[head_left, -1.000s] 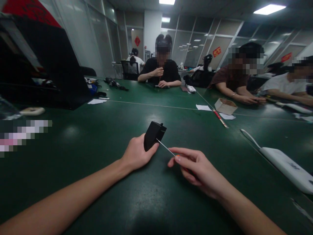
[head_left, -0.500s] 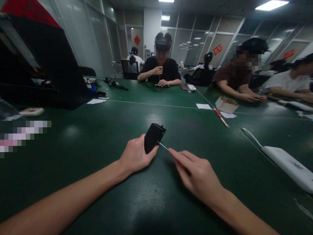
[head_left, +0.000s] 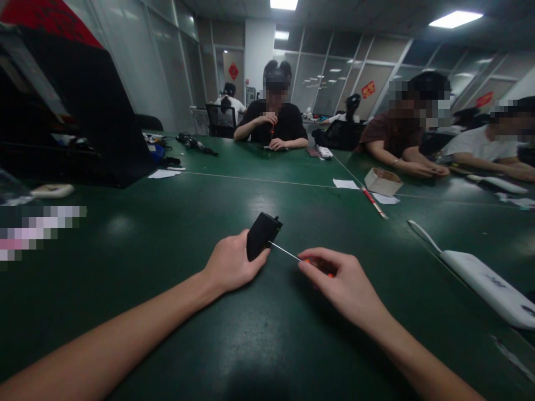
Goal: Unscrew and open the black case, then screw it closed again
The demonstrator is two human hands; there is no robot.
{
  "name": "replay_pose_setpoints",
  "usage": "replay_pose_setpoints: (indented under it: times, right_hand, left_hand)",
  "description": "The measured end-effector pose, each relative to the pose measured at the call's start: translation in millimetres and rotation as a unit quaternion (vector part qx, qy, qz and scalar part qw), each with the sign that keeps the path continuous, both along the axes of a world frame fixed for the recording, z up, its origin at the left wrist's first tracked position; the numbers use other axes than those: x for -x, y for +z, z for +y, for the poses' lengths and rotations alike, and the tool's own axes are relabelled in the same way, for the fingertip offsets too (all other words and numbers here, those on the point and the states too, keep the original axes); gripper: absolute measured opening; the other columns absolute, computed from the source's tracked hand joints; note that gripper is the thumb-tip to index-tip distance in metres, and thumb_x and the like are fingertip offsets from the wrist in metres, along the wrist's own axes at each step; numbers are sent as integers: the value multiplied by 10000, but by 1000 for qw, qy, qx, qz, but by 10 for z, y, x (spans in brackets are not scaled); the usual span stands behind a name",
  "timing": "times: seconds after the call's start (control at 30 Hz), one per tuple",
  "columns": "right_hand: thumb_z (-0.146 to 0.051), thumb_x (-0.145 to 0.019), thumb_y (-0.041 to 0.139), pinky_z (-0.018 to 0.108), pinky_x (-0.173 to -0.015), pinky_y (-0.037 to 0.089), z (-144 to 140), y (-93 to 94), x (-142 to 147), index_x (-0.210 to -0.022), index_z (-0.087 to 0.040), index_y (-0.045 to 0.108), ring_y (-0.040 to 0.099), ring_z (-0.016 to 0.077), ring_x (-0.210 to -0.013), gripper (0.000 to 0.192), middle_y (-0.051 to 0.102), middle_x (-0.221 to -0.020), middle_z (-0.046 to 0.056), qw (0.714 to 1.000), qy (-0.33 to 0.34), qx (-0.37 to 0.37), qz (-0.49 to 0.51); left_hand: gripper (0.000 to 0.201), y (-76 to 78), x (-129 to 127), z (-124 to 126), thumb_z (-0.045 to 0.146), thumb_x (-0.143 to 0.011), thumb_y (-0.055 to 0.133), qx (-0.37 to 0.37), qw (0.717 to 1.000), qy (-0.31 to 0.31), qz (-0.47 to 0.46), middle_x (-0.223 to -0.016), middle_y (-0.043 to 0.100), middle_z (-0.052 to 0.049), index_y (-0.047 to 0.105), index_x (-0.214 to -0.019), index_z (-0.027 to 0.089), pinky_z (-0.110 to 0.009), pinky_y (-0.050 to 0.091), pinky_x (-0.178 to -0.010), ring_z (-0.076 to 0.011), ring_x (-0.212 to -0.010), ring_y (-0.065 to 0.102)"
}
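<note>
My left hand [head_left: 234,262] is closed around a black box-shaped device [head_left: 261,235], which is tilted above the table with a small knob at its top right corner. In my right hand [head_left: 338,278] is a screwdriver [head_left: 285,251] with a thin metal shaft and an orange handle, pinched between thumb and fingers. The shaft points left, and its tip meets the right side of the device near my left thumb. What the tip touches there is too small to make out.
On the green table [head_left: 167,223], a white power strip [head_left: 487,284] lies at the right. Beyond stand a small open box [head_left: 382,182] and a red-and-white stick [head_left: 373,203]. A black monitor-like panel [head_left: 96,106] rises at left. Other people sit across the table.
My right hand has drawn back to the right and turned, so more of the shaft and the orange handle show. The left hand and device are nearly still.
</note>
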State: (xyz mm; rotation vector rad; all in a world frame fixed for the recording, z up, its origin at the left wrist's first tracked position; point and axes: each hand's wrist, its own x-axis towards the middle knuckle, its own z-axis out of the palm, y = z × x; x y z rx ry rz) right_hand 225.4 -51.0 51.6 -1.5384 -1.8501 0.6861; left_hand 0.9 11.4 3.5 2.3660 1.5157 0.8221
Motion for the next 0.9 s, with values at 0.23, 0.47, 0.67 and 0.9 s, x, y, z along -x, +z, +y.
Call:
replay_pose_setpoints:
  times: [0.23, 0.47, 0.67, 0.9]
  right_hand:
    - [-371, -913, 607, 321, -654, 508, -30, -41, 57, -1021, -191, 748, 679, 203, -716, 253, 745, -843, 51, 998, 26, -45, -38]
    - [-268, -919, 583, 339, -735, 522, -29, -54, 24, -1103, -206, 718, 688, 215, -800, 237, 743, -923, 56, 992, 37, -103, -68]
    - [-287, -908, 598, 375, -789, 549, -20, -92, 31, -1145, -172, 707, 697, 235, -852, 286, 742, -1000, 96, 987, 51, -127, -82]
    - [-275, -973, 498, 366, -794, 555, -32, -23, -5, -1137, -183, 717, 717, 221, -802, 289, 765, -918, 63, 990, 56, -96, -83]
  left_hand:
    - [377, 4, -3, 6, 529, -892, 513, 9, 1000, 5, -2, -793, 695, -93, 606, -939, 166, -329, 446, -616, -258, -697, 672]
    - [400, 3, 7, 8, 542, -898, 496, 10, 1000, 5, 1, -796, 692, -99, 607, -948, 161, -336, 448, -616, -259, -697, 668]
    - [394, 9, 9, 7, 541, -896, 500, 8, 1000, 9, 8, -786, 689, -92, 607, -949, 165, -332, 437, -599, -254, -680, 664]
    - [397, 26, 14, -12, 552, -899, 489, 7, 1000, 7, 13, -789, 691, -83, 598, -945, 173, -323, 423, -589, -247, -671, 660]
